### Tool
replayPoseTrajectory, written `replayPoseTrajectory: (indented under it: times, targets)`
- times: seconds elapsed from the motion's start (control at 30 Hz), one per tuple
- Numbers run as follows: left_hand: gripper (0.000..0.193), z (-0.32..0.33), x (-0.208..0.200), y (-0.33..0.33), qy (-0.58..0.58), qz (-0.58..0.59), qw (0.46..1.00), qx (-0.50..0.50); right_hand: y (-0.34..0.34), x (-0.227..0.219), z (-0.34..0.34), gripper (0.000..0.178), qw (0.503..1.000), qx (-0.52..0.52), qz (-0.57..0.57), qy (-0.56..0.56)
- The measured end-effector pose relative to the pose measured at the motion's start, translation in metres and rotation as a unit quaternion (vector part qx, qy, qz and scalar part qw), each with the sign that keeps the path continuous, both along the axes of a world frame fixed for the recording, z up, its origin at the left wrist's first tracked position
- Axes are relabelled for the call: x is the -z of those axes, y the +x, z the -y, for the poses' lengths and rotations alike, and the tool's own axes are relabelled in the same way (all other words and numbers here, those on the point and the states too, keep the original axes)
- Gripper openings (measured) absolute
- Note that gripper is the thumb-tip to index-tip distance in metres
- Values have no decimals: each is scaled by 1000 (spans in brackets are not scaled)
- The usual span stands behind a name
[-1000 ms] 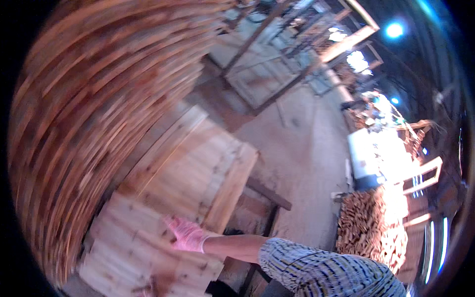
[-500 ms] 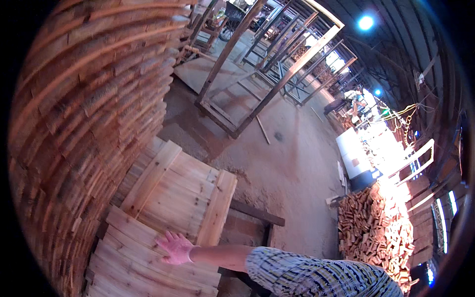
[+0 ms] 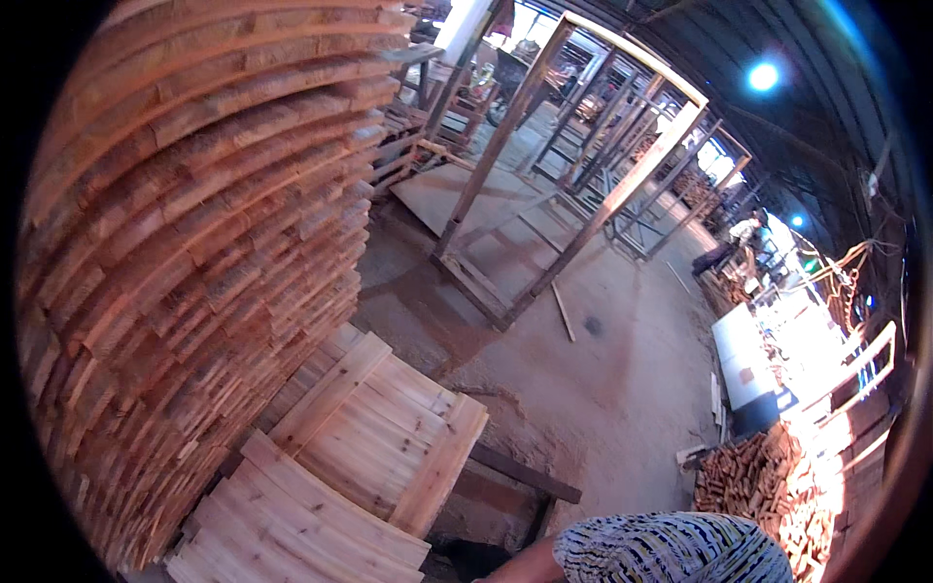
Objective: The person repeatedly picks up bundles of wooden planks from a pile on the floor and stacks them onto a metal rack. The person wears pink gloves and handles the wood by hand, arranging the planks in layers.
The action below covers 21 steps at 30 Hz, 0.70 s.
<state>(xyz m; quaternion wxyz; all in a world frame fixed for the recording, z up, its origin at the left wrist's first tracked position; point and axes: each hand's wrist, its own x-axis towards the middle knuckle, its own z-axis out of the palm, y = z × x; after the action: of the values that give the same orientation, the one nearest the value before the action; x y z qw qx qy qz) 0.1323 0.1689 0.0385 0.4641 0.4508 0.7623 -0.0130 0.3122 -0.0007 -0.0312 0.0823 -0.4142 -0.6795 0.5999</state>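
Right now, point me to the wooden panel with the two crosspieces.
In the head view, the wooden panel lies low, left of centre, right of the tall board stack and just beyond the pale planks.

Pretty dusty grey floor in there, with a tall open frame standing on it, a bright lamp glowing below the dark roof, and a heap of short wood bits over on the right.

Plank panels beside board stack; sleeve lower right.
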Motion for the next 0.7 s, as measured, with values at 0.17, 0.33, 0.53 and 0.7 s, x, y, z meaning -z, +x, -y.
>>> replayPoseTrajectory:
  times: [0.17, 0.33, 0.53, 0.7]
  targets:
    - [65, 67, -63, -5, 3, 98, 986, -135, 73, -65, -70, 61, 961, -84, 202, -167]
    - [55, 249, -81, -43, -86, 97, 909, -396, 101, -86, -76, 52, 948, -58, 302, -80]
    - [58, 406, 0, -69, -101, 13, 819, -565, 26, -62, -28, 56, 924, -136, 351, -69]
    - [53, 487, 8, -95, -64, 12, 719, -692, -108, -61, 24, 56, 902, -300, 285, -123]
